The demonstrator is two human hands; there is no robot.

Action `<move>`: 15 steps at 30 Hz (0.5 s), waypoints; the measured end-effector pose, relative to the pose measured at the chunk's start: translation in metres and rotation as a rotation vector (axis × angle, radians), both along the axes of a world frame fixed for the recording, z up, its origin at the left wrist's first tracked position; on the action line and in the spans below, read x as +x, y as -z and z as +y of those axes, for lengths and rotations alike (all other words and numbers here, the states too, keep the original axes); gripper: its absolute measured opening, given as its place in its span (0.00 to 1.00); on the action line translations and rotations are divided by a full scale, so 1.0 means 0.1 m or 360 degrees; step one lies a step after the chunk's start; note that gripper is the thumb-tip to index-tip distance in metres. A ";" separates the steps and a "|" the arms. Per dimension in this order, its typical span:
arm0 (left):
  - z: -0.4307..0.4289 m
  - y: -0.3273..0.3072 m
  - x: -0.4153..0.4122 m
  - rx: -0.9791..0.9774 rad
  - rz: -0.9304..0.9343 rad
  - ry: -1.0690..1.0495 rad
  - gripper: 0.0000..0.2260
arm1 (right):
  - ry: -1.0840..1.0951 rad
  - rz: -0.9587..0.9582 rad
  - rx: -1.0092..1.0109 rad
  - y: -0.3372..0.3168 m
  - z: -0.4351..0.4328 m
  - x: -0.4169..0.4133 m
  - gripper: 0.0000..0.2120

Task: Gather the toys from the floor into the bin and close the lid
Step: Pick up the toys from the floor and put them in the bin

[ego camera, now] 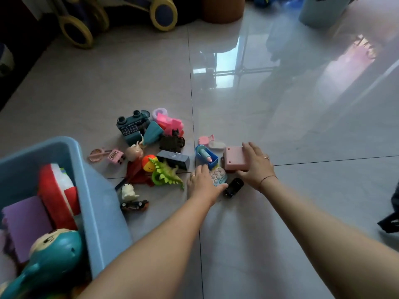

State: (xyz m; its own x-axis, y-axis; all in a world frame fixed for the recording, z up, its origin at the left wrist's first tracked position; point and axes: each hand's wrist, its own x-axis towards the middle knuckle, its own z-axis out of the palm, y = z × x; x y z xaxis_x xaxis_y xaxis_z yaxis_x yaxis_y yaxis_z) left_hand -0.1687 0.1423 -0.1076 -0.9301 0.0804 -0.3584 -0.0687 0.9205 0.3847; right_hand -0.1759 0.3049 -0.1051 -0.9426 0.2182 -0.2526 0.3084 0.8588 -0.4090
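Note:
A light blue bin (90, 190) stands at the lower left with several toys inside, among them a red plush and a teal toy. A pile of small toys lies on the tiled floor: a dark teal block house (131, 127), a green dinosaur (165, 172), a blue tray with a pen (206, 157) and a black toy car (234, 187). My right hand (255, 164) grips a pink box (234, 158) from its right side. My left hand (201, 182) holds a pale blue button toy (219, 175), thumb under it. No lid is visible.
A stroller with yellow-rimmed wheels (163, 12) stands at the back left, a brown container (222, 8) and a pale blue bucket (321, 9) at the back. A dark object (390, 221) lies at the right edge. Glossy tile spreads to the right.

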 end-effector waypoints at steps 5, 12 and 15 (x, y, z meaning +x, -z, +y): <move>0.04 0.14 0.04 -0.0031 0.0124 0.0037 0.34 | 0.0094 0.0089 -0.0058 0.10 -0.01 0.18 0.35; -0.11 -0.10 0.33 0.0199 0.0108 -0.0081 0.20 | 0.0266 0.0076 -0.0211 -0.07 -0.16 0.61 0.30; -0.28 -0.36 0.44 0.0253 0.0143 -0.0141 0.14 | 0.0335 0.0152 -0.0254 -0.35 -0.28 0.75 0.29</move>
